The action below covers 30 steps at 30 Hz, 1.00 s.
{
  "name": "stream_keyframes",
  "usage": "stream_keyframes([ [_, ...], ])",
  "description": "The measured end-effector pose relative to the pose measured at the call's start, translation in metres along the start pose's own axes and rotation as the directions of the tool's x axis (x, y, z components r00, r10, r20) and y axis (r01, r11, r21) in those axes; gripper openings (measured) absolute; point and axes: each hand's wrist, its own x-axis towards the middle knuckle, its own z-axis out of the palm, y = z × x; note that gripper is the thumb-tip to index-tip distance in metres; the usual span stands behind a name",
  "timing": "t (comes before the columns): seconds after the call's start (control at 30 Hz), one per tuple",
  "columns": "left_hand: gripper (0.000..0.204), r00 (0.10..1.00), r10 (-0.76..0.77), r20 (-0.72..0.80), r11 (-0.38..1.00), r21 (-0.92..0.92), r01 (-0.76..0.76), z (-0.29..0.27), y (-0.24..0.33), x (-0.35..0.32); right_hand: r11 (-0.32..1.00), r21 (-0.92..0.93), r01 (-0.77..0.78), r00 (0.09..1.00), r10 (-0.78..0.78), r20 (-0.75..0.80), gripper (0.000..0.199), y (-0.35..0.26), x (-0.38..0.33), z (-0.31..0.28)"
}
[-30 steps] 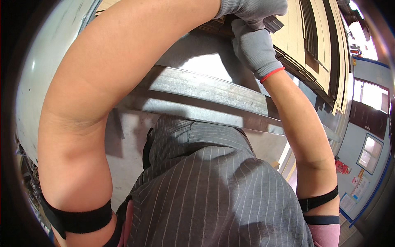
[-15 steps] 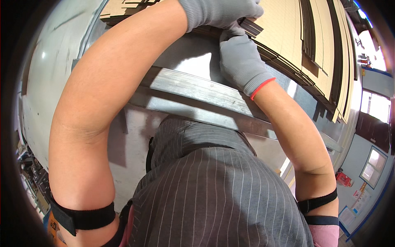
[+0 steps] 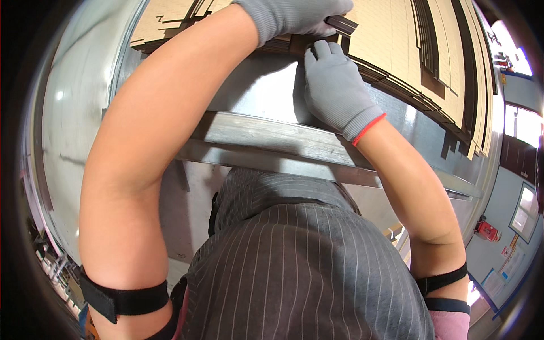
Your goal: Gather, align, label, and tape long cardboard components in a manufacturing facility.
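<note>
cream panels (image 3: 385, 51) lie stacked beside the left hand (image 3: 292, 16) and right hand (image 3: 338, 85); i cannot tell either grip's state.

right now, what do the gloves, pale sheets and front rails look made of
Gloves: matte fabric, apparently knitted, from fine ribbing. Pale sheets: perhaps cardboard or wood board, matte with dark edges; can't tell which. Front rails: bare metal, perhaps steel, with a dull, streaked sheen.
</note>
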Motion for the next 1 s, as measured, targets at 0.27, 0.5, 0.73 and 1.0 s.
stream_keyframes([
  [0.27,0.027,0.977,0.085,0.193,0.996,0.021,-0.091,-0.013,0.001,-0.001,0.998,0.056,-0.008,1.0,0.009,-0.008,0.029,0.001,-0.003,-0.002],
  [0.5,0.063,0.992,-0.104,0.066,0.978,0.187,0.091,-0.035,0.006,-0.056,0.96,0.272,0.072,0.989,-0.032,-0.147,0.031,0.007,-0.015,-0.012],
  [0.73,0.064,0.996,-0.087,0.003,0.969,0.232,0.083,-0.029,0.005,-0.068,0.968,0.247,0.029,0.997,-0.01,-0.075,0.035,0.0,-0.013,-0.014],
  [1.0,0.055,0.992,-0.068,0.109,0.962,0.27,0.037,-0.043,0.006,-0.066,0.969,0.245,0.021,0.999,-0.013,-0.035,0.047,-0.001,-0.015,-0.014],
])
